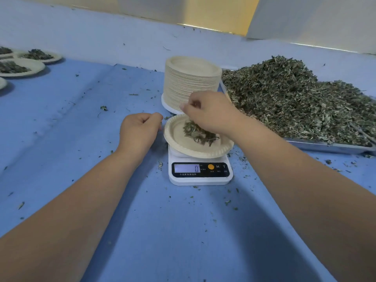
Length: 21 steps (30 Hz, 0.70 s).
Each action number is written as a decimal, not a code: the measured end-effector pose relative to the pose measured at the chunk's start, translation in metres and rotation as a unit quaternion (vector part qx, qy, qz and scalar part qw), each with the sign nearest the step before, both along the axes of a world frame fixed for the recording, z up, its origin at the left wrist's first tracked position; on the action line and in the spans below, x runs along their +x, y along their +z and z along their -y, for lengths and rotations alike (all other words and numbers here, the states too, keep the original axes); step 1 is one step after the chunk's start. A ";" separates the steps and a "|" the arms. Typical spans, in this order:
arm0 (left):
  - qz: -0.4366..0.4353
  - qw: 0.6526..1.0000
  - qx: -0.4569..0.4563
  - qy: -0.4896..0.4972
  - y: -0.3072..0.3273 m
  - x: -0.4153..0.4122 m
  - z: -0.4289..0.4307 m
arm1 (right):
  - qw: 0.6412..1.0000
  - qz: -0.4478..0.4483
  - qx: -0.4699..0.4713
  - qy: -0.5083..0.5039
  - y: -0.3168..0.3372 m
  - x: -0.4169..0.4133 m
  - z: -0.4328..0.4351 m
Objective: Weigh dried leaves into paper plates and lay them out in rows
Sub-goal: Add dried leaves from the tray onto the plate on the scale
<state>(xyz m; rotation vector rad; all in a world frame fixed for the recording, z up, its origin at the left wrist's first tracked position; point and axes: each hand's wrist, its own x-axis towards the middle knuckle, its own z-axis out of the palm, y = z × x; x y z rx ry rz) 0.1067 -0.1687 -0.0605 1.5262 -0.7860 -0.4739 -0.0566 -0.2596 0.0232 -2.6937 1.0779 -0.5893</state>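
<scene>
— Where are the arms?
— Both bare forearms reach forward from the lower corners and converge toward the middle.
— The left hand (140,129)?
— Back up, wrist straight, fingers curled into a loose fist.
— And the right hand (207,112)?
— Slightly farther forward and higher. The wrist bends down and the bunched fingers point downward, pinching a tuft of dried leaves (198,134).

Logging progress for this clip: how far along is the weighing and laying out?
Done: a few filled plates lie at far left. In hand: the right hand pinches leaves over the plate on the scale, whose display reads 0; the left hand sits curled beside its rim. Left: a tall stack of empty plates and a big heap on the tray.
</scene>
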 end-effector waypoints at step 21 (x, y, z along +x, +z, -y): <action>0.018 0.999 0.018 0.022 -0.004 0.000 0.004 | 0.953 -0.160 0.014 -0.257 -0.042 -0.074 0.103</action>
